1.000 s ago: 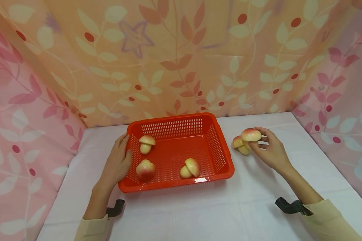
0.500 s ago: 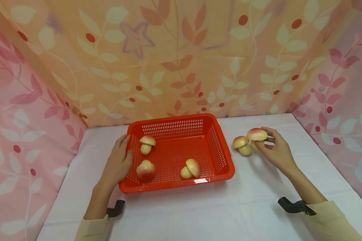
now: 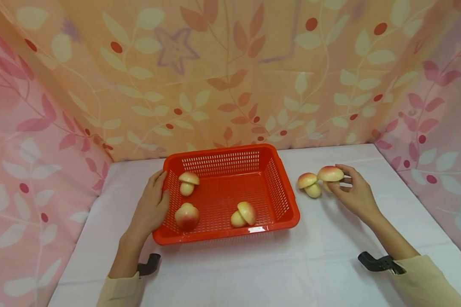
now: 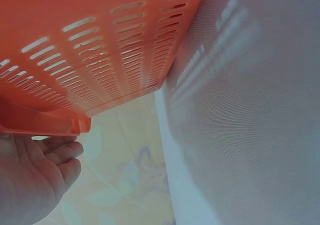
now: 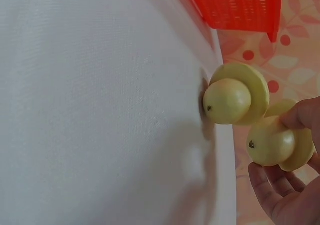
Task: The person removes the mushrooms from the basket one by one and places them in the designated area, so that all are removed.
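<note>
A red slotted basket (image 3: 284,204) (image 4: 75,50) sits mid-table with three toy mushrooms inside: one (image 3: 187,182) at the back left, one (image 3: 186,216) at the front left, one (image 3: 245,214) lying at the front. My left hand (image 3: 153,204) (image 4: 35,175) rests against the basket's left rim, fingers relaxed. Right of the basket, my right hand (image 3: 347,189) pinches the cap of a toy mushroom (image 3: 330,175) (image 5: 275,142), held just above the cloth. Another mushroom (image 3: 308,183) (image 5: 235,97) lies on the table right beside it.
A white cloth (image 3: 253,268) covers the table. Leaf-patterned curtains (image 3: 230,76) close it in at the back and both sides. Black wrist camera mounts (image 3: 376,262) show at both cuffs.
My right hand has carried its mushroom a little to the right, away from the one lying on the cloth. The left hand and basket have stayed put.
</note>
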A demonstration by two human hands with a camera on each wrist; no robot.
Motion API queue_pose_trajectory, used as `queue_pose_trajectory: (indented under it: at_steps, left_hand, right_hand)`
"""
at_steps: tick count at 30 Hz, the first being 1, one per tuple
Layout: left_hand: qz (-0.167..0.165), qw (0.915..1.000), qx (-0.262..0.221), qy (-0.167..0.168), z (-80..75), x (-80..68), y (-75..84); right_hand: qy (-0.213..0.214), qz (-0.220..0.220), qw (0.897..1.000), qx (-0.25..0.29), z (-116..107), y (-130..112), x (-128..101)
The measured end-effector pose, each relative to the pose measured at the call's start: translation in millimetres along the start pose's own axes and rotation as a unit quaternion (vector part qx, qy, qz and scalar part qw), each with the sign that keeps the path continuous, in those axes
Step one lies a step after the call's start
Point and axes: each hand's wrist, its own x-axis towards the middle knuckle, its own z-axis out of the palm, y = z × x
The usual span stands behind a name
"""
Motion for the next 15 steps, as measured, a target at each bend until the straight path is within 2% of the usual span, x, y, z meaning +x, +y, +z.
queue_pose_trajectory:
  at_steps: [15]
  left_hand:
    - [-0.011, 0.9999, 0.001, -0.009, -0.9, 0.4, 0.0]
  right_hand:
    - [-0.001, 0.007, 1.0, -0.004, 2.1, 9.0, 3.5]
